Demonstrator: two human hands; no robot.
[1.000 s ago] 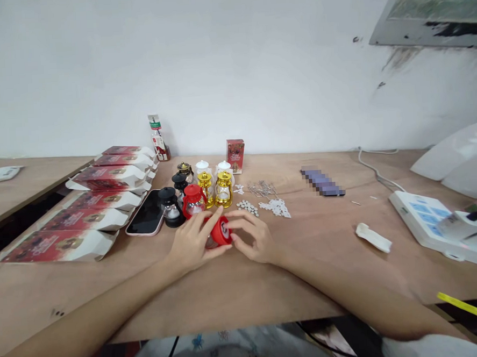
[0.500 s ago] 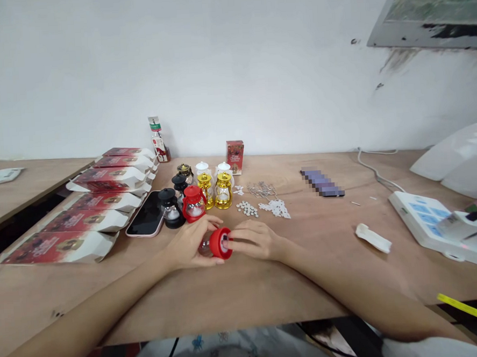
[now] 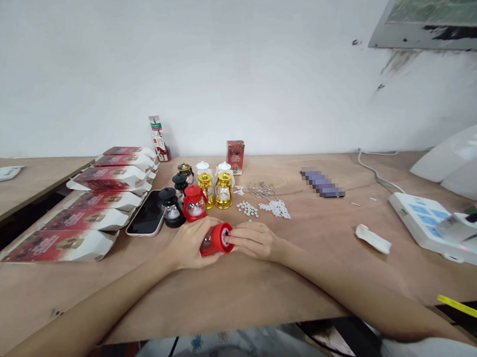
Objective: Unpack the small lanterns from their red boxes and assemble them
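Observation:
My left hand [image 3: 194,244] is wrapped round a small red lantern [image 3: 217,239] with a clear body, tipped on its side so that its base faces right. At the pale underside of that base are the fingertips of my right hand [image 3: 258,241], pressed together; whatever they pinch is too small to make out. Just behind stand several more mini lanterns: a red one [image 3: 194,204], a black one [image 3: 171,208], a gold one [image 3: 223,190] and a white one [image 3: 202,168]. To their right lie small round button cells [image 3: 247,209] and white plastic bits [image 3: 276,208].
Several red-and-white cartons [image 3: 60,245] line the left side, beside a phone [image 3: 146,214]. Thin metal pieces [image 3: 262,190] lie mid-table, and a red box [image 3: 235,157] stands behind. On the right are a power strip [image 3: 427,223], a white scrap [image 3: 372,238] and a blurred-out item [image 3: 323,183].
The red lantern has shifted slightly up and right and turned a little in my left hand. My right fingertips have stayed at its base, now closer together.

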